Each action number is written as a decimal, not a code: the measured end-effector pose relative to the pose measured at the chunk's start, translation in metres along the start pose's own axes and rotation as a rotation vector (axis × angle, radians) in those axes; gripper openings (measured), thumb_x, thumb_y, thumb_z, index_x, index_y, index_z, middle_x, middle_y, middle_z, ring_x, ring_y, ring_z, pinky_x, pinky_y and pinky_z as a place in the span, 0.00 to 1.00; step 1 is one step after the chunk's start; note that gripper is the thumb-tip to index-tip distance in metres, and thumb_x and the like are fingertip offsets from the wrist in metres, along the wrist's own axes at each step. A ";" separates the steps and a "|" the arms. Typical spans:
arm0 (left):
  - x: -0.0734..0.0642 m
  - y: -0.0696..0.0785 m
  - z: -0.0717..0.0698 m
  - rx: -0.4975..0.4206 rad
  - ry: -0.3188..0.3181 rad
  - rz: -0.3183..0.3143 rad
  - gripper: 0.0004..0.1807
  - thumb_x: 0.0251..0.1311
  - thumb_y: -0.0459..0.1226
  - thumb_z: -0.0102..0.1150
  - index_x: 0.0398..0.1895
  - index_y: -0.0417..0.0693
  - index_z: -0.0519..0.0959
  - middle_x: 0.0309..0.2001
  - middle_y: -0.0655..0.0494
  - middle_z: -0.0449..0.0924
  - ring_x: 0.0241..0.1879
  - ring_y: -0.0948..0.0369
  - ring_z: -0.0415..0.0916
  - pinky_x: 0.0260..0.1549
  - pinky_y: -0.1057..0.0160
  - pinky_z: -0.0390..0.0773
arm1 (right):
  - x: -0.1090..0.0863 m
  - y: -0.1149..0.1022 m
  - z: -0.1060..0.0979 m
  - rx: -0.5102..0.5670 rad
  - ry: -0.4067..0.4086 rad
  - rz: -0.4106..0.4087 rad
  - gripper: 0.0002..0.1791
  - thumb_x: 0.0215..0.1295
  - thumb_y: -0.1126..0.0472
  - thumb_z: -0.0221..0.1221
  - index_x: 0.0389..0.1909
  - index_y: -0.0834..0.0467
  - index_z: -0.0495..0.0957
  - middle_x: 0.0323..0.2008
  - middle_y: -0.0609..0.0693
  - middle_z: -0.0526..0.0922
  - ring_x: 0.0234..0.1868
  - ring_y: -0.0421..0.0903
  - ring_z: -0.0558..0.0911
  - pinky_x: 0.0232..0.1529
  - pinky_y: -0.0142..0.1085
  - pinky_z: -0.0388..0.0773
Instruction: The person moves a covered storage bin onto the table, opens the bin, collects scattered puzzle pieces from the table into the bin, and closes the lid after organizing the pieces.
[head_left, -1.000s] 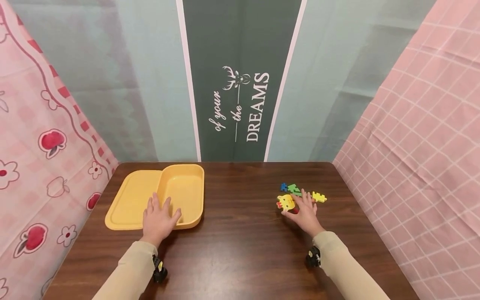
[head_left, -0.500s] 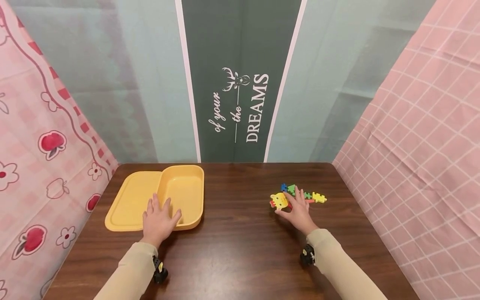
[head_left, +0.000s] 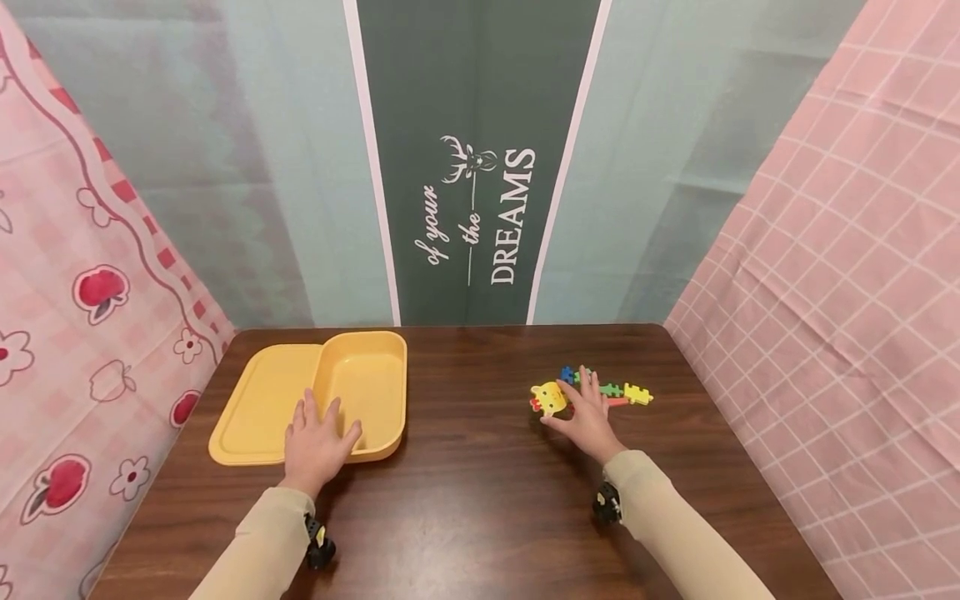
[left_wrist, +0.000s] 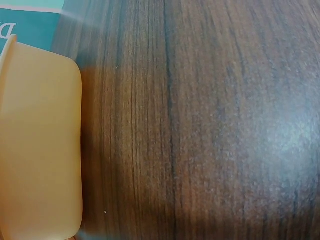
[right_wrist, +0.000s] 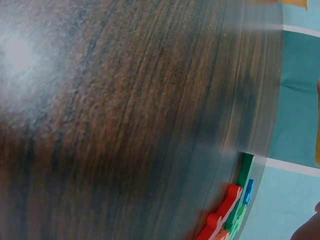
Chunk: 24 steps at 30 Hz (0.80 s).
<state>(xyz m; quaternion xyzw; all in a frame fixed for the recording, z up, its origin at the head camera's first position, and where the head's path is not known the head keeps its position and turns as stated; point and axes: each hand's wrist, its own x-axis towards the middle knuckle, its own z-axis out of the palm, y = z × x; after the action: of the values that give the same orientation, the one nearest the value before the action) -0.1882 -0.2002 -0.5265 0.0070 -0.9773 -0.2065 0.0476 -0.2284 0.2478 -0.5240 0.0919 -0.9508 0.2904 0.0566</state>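
The right hand (head_left: 588, 423) pinches one yellow animal-faced piece (head_left: 553, 398) over the brown wooden surface (head_left: 465, 500), near one blue jigsaw piece (head_left: 567, 375), the left hand (head_left: 315, 442) spread at one rounded yellow box's (head_left: 378, 392) corner.

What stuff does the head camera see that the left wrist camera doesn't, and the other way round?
Only the head view: the right hand pinching a yellow animal-face toy, small multicoloured puzzle-shaped pieces near it, a flat yellow rounded panel, and a pink checked cloth.

Only the left wrist view: a close-up of the outer wall of the deep yellow rounded plastic box; I can make out no new thing there.

Both: that box, the brown wood-grain table, and the green cloth with white lettering behind it.
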 end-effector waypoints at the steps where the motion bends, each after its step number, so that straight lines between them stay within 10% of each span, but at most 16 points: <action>1: 0.000 0.000 0.000 -0.002 -0.001 -0.001 0.38 0.62 0.58 0.42 0.65 0.37 0.62 0.69 0.26 0.35 0.65 0.32 0.38 0.55 0.31 0.47 | 0.000 0.000 0.000 -0.001 0.001 -0.002 0.44 0.49 0.42 0.67 0.64 0.60 0.67 0.71 0.65 0.41 0.70 0.64 0.36 0.58 0.69 0.36; 24: 0.001 -0.001 0.002 0.005 0.012 -0.007 0.38 0.62 0.58 0.42 0.64 0.37 0.64 0.69 0.27 0.36 0.65 0.32 0.40 0.55 0.33 0.51 | 0.020 -0.016 -0.009 0.007 -0.002 -0.008 0.43 0.48 0.44 0.68 0.63 0.61 0.68 0.72 0.64 0.40 0.71 0.62 0.34 0.59 0.68 0.36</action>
<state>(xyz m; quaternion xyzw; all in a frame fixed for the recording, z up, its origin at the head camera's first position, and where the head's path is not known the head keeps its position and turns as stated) -0.1893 -0.2005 -0.5292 0.0118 -0.9774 -0.2043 0.0528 -0.2444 0.2370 -0.5053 0.0965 -0.9494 0.2934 0.0564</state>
